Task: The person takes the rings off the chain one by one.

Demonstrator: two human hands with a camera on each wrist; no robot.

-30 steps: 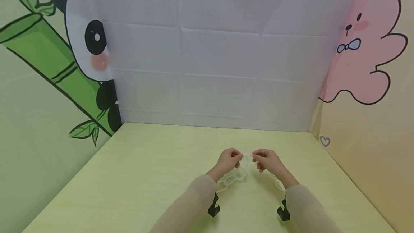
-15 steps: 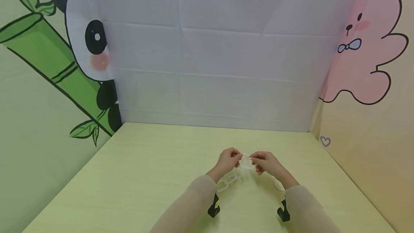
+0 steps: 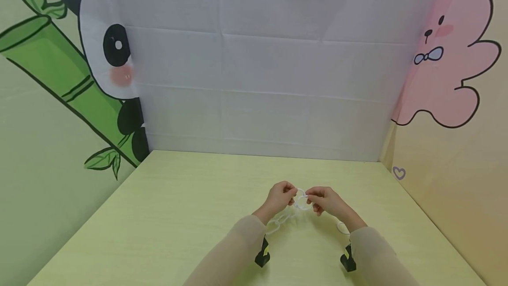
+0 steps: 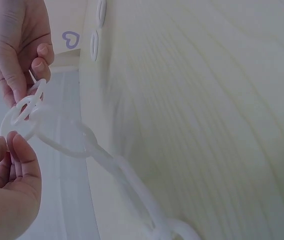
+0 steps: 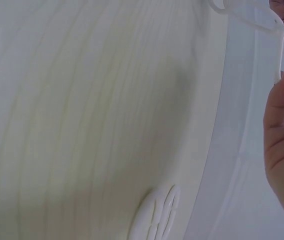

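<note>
My left hand [image 3: 281, 197] pinches a white plastic chain link between thumb and fingertips, just above the table. From this link a chain of joined white links [image 4: 137, 190] runs down toward the table in the left wrist view. Close by on the right, my right hand [image 3: 328, 200] pinches another white link [image 5: 279, 55] between thumb and forefinger. Between the hands the two links [image 3: 302, 202] cross and touch. Whether they are hooked through each other I cannot tell, and the fingertips partly hide them.
Loose white links [image 5: 149, 215] lie on the pale wooden table [image 3: 198, 206], beside the right wrist. A black wrist device [image 3: 262, 253] is on the left forearm, another [image 3: 348, 258] on the right. A white sheet [image 3: 258, 78] hangs behind the table.
My right hand has shifted slightly left and down, its link turning against the left one. The hanging chain has swung a little. My left hand has stayed nearly still.
</note>
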